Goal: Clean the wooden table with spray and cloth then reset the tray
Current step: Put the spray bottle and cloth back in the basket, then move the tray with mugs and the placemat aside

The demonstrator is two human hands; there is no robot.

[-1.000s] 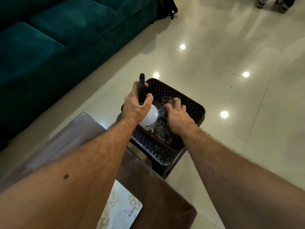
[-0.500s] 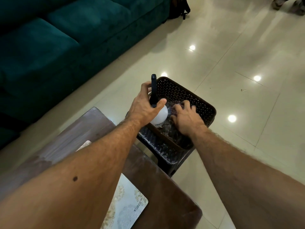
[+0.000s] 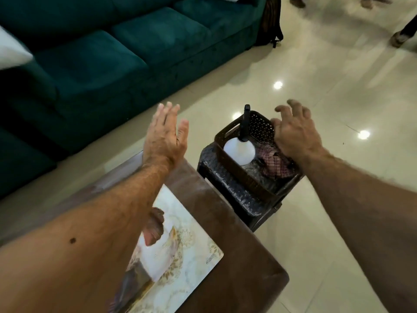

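A white spray bottle (image 3: pixel 239 151) with a black nozzle stands upright in a dark brown perforated basket (image 3: pixel 259 125). A checked cloth (image 3: pixel 274 162) lies beside it in the same basket. My left hand (image 3: pixel 165 135) is lifted, fingers spread, left of the basket and above the far end of the brown wooden table (image 3: pixel 239 251). My right hand (image 3: pixel 293 134) hovers over the basket's right rim, fingers apart and holding nothing. A white tray (image 3: pixel 180 240) with a fish picture lies on the table, partly hidden by my left forearm.
The basket rests on a low dark stool (image 3: pixel 234 190) just past the table's end. A teal sofa (image 3: pixel 108 55) runs along the left. Glossy cream floor tiles (image 3: pixel 338 86) surround everything. Other people's feet (image 3: pixel 370 2) show at the top right, and a dark bag (image 3: pixel 269 21) leans against the sofa's end.
My left hand let go of the spray bottle, now standing in the basket, and lifted away to the left. My right hand released the cloth and rose. The view pulled back.
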